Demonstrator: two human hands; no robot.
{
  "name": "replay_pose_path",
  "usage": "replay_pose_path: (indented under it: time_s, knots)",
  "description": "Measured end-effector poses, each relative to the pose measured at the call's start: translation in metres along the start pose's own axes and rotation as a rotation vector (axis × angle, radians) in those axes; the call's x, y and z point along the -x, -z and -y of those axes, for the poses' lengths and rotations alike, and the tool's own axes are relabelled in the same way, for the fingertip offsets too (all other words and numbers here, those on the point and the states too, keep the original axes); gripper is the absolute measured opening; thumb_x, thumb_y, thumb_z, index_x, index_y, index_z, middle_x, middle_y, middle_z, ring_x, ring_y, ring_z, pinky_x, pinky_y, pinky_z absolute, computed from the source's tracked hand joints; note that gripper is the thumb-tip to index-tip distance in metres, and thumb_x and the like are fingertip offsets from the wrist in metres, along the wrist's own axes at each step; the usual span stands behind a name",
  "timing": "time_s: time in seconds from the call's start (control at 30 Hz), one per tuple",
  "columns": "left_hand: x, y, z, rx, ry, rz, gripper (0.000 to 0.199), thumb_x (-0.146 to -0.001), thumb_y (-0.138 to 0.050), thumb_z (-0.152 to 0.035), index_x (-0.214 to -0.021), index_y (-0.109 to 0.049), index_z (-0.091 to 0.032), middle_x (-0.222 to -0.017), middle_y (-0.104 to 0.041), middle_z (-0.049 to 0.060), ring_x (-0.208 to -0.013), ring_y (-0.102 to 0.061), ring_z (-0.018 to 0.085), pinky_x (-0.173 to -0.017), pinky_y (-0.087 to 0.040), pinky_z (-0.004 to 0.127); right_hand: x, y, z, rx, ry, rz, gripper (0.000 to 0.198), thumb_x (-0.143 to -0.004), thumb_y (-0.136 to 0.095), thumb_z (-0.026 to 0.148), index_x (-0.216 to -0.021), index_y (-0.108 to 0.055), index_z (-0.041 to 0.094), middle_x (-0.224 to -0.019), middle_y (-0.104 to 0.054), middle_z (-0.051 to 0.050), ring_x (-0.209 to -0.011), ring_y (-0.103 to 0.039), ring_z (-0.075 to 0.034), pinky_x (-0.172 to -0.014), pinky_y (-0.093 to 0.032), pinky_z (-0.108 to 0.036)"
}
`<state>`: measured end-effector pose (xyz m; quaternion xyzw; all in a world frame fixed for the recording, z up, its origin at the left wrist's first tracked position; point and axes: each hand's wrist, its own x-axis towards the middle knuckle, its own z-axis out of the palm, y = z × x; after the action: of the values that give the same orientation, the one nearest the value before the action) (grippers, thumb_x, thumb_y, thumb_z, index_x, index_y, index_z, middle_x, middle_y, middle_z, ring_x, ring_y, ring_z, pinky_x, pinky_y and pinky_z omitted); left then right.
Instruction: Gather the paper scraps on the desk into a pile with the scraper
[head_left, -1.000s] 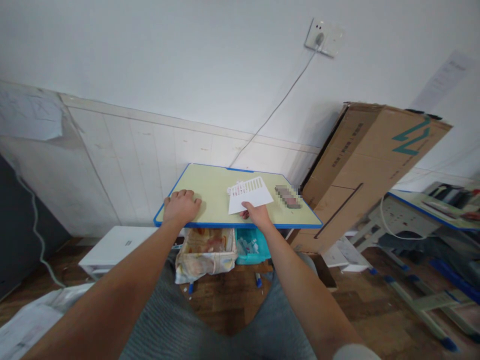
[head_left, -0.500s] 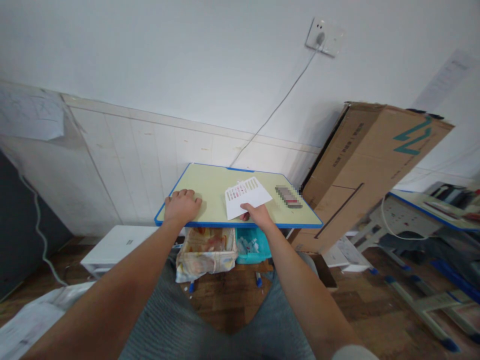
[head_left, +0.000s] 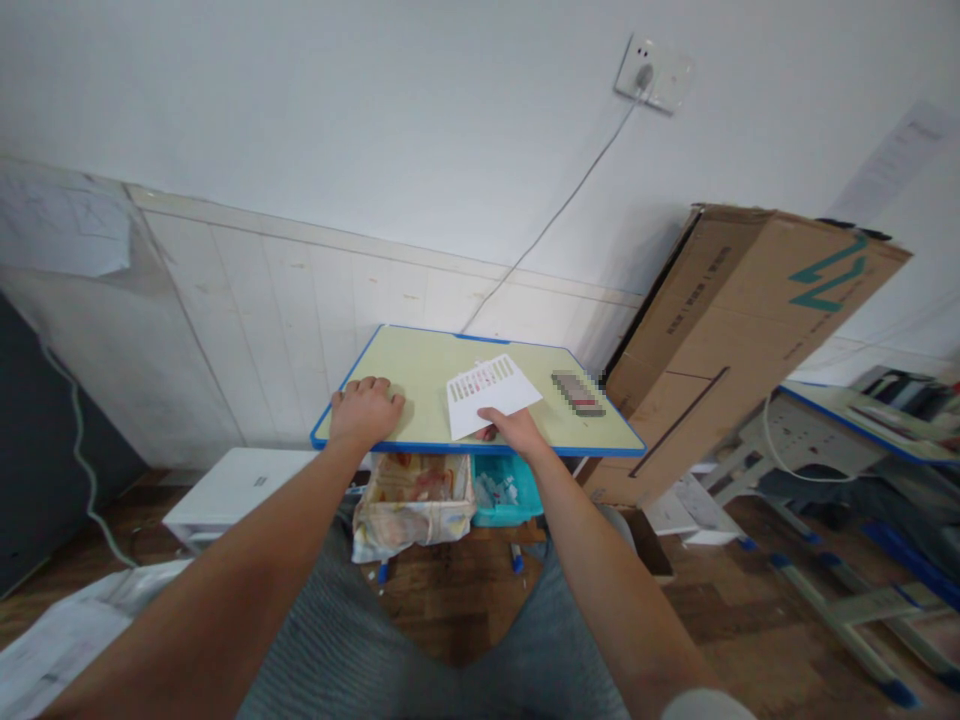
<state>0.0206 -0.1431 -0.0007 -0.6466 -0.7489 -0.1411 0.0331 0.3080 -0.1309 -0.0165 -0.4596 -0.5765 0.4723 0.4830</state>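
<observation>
My right hand [head_left: 508,425] grips a white card [head_left: 493,393] by its near edge, thumb on top and fingers beneath. Rows of small olive and pink-red marks run along the card's far part; they are too small to read. Something small and white peeks out behind its far edge. The card is held tilted over the pale yellow table [head_left: 420,360] with a blue rim. On the table's left side rests my left hand [head_left: 367,408], palm down, fingers slightly bent and nothing visible in it. A pixelated flat object [head_left: 578,393] lies to the right of the card.
Under the table hang a cloth-lined basket [head_left: 412,525] and a teal bin [head_left: 510,508] with white scraps. A tall cardboard box [head_left: 739,330] leans at the right. A cord [head_left: 551,222] runs from the wall socket [head_left: 654,75] down behind the table. A white cabinet [head_left: 240,485] stands left.
The card has shifted very slightly left in my right hand. My left hand stays in place on the table.
</observation>
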Motion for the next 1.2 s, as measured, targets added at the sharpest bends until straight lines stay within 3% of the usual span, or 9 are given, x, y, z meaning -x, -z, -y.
replay_pose_path:
  time_s: [0.3,0.47,0.67,0.9,1.03,1.2]
  knots:
    - [0.003,-0.001,-0.001,-0.005,-0.003,-0.017,0.065,-0.116,-0.039,-0.045,-0.159,-0.076,-0.014,-0.177,-0.069,0.028,-0.162,-0.063,0.045,-0.13,-0.05,0.062,0.001,-0.003,0.004,-0.04,-0.015,-0.069,0.014,-0.081,-0.084,0.023,-0.092,-0.076,0.023,-0.061,-0.078,0.0,-0.05,-0.069,-0.021,-0.052,-0.058,-0.028]
    - [-0.007,-0.003,0.003,-0.01,-0.009,0.006,0.066,-0.115,-0.042,-0.044,-0.161,-0.077,-0.012,-0.174,-0.07,0.03,-0.163,-0.063,0.047,-0.131,-0.051,0.065,-0.013,0.004,0.009,-0.076,-0.035,-0.154,0.008,-0.09,-0.077,0.027,-0.087,-0.07,0.025,-0.059,-0.076,-0.002,-0.047,-0.065,-0.019,-0.049,-0.053,-0.027]
    - [-0.074,-0.014,0.004,0.053,0.06,0.03,0.068,-0.11,-0.053,-0.046,-0.166,-0.075,-0.014,-0.178,-0.069,0.028,-0.166,-0.063,0.047,-0.138,-0.049,0.063,-0.04,0.01,0.013,-0.044,-0.023,-0.087,0.015,-0.091,-0.082,0.033,-0.083,-0.074,0.023,-0.062,-0.079,-0.005,-0.049,-0.068,-0.021,-0.052,-0.059,-0.031]
    - [-0.161,-0.034,-0.015,0.097,-0.045,0.05,0.065,-0.108,-0.056,-0.045,-0.162,-0.078,-0.016,-0.175,-0.072,0.022,-0.166,-0.064,0.042,-0.14,-0.05,0.056,-0.02,0.022,-0.012,0.031,-0.024,-0.085,0.048,-0.095,-0.09,0.07,-0.078,-0.078,0.028,-0.073,-0.084,-0.011,-0.063,-0.078,-0.029,-0.068,-0.073,-0.043]
    - [-0.176,-0.051,-0.021,0.082,-0.108,0.024,0.065,-0.11,-0.051,-0.041,-0.165,-0.075,-0.014,-0.174,-0.073,0.023,-0.163,-0.065,0.042,-0.139,-0.05,0.058,0.0,0.027,-0.016,0.125,-0.042,-0.145,0.05,-0.109,-0.083,0.068,-0.078,-0.083,0.029,-0.076,-0.086,-0.01,-0.072,-0.082,-0.03,-0.083,-0.075,-0.044]
    - [-0.178,-0.065,-0.015,0.11,-0.171,0.037,0.063,-0.109,-0.055,-0.048,-0.162,-0.077,-0.021,-0.173,-0.075,0.015,-0.164,-0.064,0.043,-0.141,-0.048,0.058,0.009,0.02,-0.008,0.146,-0.052,-0.215,0.049,-0.112,-0.082,0.061,-0.076,-0.084,0.028,-0.075,-0.085,-0.009,-0.072,-0.081,-0.03,-0.086,-0.073,-0.045]
